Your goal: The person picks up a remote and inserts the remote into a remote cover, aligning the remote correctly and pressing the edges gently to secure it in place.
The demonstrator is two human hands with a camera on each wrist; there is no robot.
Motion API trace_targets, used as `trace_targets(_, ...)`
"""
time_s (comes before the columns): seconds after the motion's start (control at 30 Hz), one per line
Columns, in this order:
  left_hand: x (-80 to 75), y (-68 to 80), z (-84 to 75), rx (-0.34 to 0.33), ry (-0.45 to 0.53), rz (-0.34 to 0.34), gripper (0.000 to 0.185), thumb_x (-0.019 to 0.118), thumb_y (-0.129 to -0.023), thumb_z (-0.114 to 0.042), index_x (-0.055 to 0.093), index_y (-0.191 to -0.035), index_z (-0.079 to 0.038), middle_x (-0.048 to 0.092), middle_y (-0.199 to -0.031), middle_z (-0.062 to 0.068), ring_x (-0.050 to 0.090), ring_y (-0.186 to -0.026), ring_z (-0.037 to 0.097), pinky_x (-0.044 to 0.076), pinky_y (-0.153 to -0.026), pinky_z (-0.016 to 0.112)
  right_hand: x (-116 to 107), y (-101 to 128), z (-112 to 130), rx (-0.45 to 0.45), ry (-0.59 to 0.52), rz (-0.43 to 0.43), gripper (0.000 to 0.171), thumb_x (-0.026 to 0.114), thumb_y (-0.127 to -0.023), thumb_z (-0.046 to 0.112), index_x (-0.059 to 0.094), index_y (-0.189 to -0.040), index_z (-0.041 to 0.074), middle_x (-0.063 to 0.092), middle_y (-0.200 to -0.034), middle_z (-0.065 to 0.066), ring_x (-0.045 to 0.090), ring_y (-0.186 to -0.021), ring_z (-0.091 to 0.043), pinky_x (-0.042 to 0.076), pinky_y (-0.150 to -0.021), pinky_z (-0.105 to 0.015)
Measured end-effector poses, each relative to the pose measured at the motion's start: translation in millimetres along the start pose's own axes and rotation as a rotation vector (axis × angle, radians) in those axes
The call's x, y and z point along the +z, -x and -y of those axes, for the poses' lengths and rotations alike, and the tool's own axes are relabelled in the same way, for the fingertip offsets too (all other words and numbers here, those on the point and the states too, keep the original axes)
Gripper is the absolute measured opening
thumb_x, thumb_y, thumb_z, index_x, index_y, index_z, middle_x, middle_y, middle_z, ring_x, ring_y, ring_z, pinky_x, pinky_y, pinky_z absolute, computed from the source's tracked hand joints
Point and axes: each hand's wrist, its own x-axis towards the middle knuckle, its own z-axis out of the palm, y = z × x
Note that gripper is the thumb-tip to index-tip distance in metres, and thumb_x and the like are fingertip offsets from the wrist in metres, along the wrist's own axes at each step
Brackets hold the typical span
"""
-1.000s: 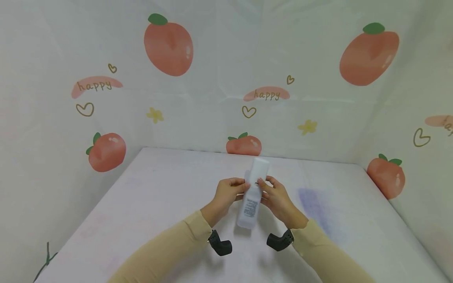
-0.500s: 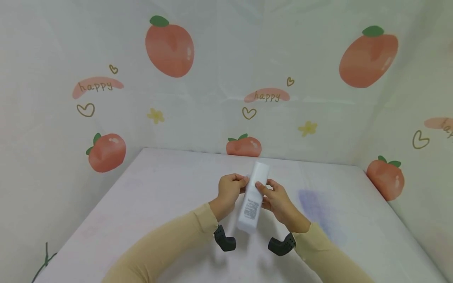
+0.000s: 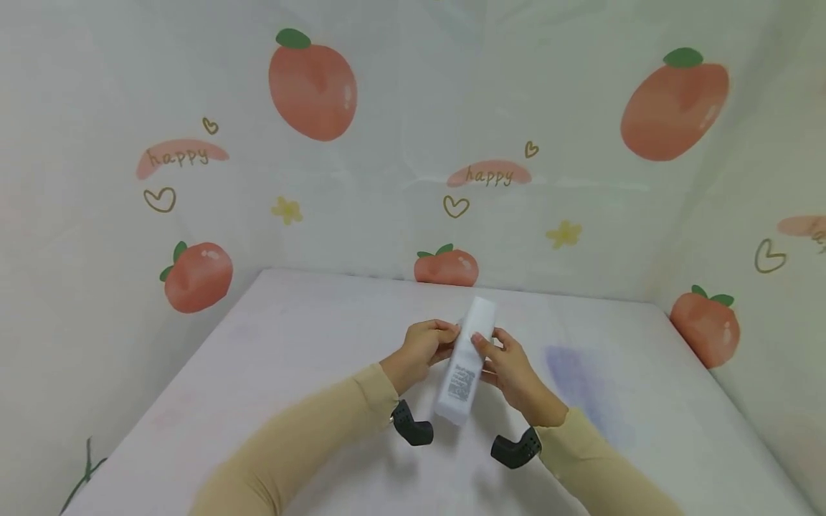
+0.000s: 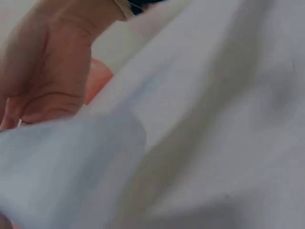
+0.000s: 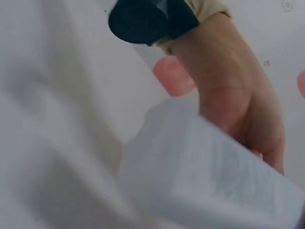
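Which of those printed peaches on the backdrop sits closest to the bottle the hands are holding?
The small peach at the foot of the back wall, just beyond the white bottle gripped by the left hand and right hand. The others sit higher or off to the sides.

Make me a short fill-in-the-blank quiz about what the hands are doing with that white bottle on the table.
1. The white bottle is held by ____ hands at once.
2. The left hand and right hand grip it above a pale ____.
3. The printed label sits on the bottle's ____ half.

Missing words: two; table; lower
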Motion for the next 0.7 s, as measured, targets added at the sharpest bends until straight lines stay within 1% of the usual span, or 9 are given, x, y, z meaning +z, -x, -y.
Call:
trace_targets(0.03, -1.7, 0.5, 1.6, 0.015, 0.013, 0.026, 0.016, 0.068, -0.090, -0.011, 0.063, -0.103, -0.003, 0.065, -0.085, 0.003, 0.062, -0.072, 0.011, 0.056, -0.070, 0.024, -1, -1, 0, -0.005, -0.005, -0.003, 0.049, 0.054, -0.100, 0.029, 0.037, -0.137, 0.001, 0.060, -0.107, -0.009, 0.067, -0.084, -0.014, 0.056, -0.077, -0.032)
trace_targets(0.1, -4.9, 2.1, 2.9, 0.087, -0.008, 0.075, 0.024, 0.068, -0.090, -0.009, 0.060, -0.113, -0.006, 0.066, -0.090, 0.006, 0.065, -0.075, 0.012, 0.057, -0.075, 0.028, -3, -2, 2, -0.017, -0.002, -0.008, 0.047, 0.055, -0.100, 0.027, 0.039, -0.136, 0.002, 0.061, -0.105, -0.006, 0.066, -0.083, -0.013, 0.056, -0.075, -0.031)
trace_targets(0.2, -8.9, 4.8, 1.9, 0.199, -0.103, 0.139, 0.037, 0.069, -0.089, -0.008, 0.057, -0.124, -0.010, 0.068, -0.098, 0.011, 0.066, -0.081, 0.014, 0.058, -0.080, 0.035, -4, -3, 5, -0.026, 0.011, -0.013, 0.046, 0.056, -0.099, 0.025, 0.041, -0.135, 0.002, 0.061, -0.109, -0.008, 0.066, -0.085, -0.013, 0.055, -0.077, -0.033)
trace_targets(0.27, -11.1, 6.0, 0.0, 0.236, -0.165, 0.168, 0.040, 0.071, -0.087, -0.009, 0.057, -0.125, -0.010, 0.066, -0.101, 0.012, 0.065, -0.083, 0.014, 0.058, -0.081, 0.037, -4, -3, 6, -0.025, 0.026, -0.016, 0.045, 0.056, -0.099, 0.025, 0.041, -0.136, 0.003, 0.060, -0.114, -0.011, 0.065, -0.087, -0.014, 0.055, -0.079, -0.034)
trace_targets(0.3, -12.0, 6.4, -0.8, 0.241, -0.191, 0.183, 0.039, 0.072, -0.087, -0.009, 0.058, -0.124, -0.008, 0.065, -0.101, 0.012, 0.065, -0.084, 0.014, 0.058, -0.081, 0.037, -3, -3, 6, -0.027, 0.035, -0.016, 0.046, 0.056, -0.099, 0.025, 0.041, -0.136, 0.003, 0.059, -0.116, -0.013, 0.064, -0.088, -0.015, 0.054, -0.080, -0.035)
trace_targets(0.4, -14.2, 6.9, -3.1, 0.222, -0.248, 0.213, 0.041, 0.074, -0.085, -0.011, 0.058, -0.123, -0.007, 0.062, -0.100, 0.011, 0.064, -0.083, 0.015, 0.058, -0.080, 0.037, -2, -2, 7, -0.025, 0.061, -0.014, 0.045, 0.055, -0.099, 0.024, 0.041, -0.137, 0.003, 0.057, -0.122, -0.017, 0.064, -0.092, -0.016, 0.054, -0.082, -0.037)
trace_targets(0.53, -15.6, 7.2, -4.7, 0.190, -0.292, 0.238, 0.041, 0.075, -0.084, -0.012, 0.058, -0.121, -0.005, 0.059, -0.097, 0.011, 0.064, -0.083, 0.017, 0.058, -0.080, 0.038, 1, 0, 7, -0.021, 0.097, -0.019, 0.045, 0.055, -0.099, 0.023, 0.042, -0.137, 0.003, 0.055, -0.127, -0.020, 0.063, -0.095, -0.018, 0.053, -0.084, -0.039)
trace_targets(0.7, -15.5, 8.5, -4.7, 0.176, -0.368, 0.254, 0.041, 0.075, -0.084, -0.014, 0.059, -0.121, -0.006, 0.059, -0.094, 0.009, 0.061, -0.085, 0.016, 0.058, -0.080, 0.037, 4, 4, 6, -0.015, 0.127, -0.023, 0.044, 0.056, -0.099, 0.021, 0.043, -0.136, 0.001, 0.055, -0.126, -0.021, 0.063, -0.098, -0.021, 0.052, -0.088, -0.043)
